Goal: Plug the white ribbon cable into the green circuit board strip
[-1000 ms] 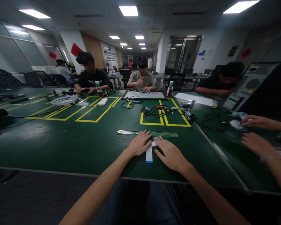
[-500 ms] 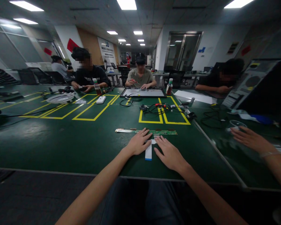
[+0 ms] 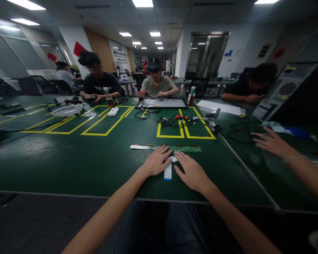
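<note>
A long, thin green circuit board lies crosswise on the dark green table. My left hand rests with fingers stretched over the board's near middle edge, its thumb beside a white flat ribbon cable. This cable bends near the board, and its blue-tipped end points toward me. My right hand lies open to the right of the cable, fingertips touching its upper end by the board. What is under the fingertips is hidden, so I cannot tell whether the cable sits in a connector.
At right, another person's hand reaches over the table beyond a metal strip. Ahead lie black cables with a red-handled tool, a white box, a fan grille and a framed panel. Bottles stand farther back. Several people sit around.
My hands, the board and the cable stay almost still. At right, the other person's hand has shifted up and left with fingers more spread. The person across has moved their hands.
</note>
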`<state>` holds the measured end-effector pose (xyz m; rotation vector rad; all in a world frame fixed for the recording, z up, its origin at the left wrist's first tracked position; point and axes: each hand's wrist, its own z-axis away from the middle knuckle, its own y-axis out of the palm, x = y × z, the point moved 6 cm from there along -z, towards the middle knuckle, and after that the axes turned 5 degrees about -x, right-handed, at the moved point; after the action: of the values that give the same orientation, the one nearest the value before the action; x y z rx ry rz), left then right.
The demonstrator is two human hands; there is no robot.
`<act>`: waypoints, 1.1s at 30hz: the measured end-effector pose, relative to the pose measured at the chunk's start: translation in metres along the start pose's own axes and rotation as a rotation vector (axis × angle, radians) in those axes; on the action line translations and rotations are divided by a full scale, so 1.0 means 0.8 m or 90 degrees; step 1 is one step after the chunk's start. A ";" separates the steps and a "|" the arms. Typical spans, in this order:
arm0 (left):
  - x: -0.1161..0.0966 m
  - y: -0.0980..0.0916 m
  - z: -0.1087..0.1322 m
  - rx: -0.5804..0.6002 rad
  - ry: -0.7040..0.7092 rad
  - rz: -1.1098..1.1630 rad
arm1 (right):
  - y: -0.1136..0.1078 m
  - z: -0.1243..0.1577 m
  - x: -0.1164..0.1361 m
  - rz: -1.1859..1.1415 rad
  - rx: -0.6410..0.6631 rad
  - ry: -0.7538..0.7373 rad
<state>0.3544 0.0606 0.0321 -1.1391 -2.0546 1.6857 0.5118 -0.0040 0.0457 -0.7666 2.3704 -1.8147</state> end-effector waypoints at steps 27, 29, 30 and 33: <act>0.001 -0.002 -0.002 0.007 -0.002 0.013 | 0.001 -0.005 -0.006 0.029 0.017 0.021; 0.001 -0.002 -0.002 0.009 0.004 0.010 | 0.002 -0.006 -0.006 0.035 0.024 0.021; 0.001 -0.003 -0.002 0.012 0.007 0.008 | 0.002 -0.007 -0.005 0.038 0.028 0.022; -0.001 -0.004 -0.002 0.026 0.010 0.004 | 0.000 -0.008 -0.003 0.049 0.031 0.024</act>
<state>0.3547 0.0608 0.0355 -1.1444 -1.9993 1.7085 0.5117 0.0027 0.0467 -0.6312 2.3338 -1.8653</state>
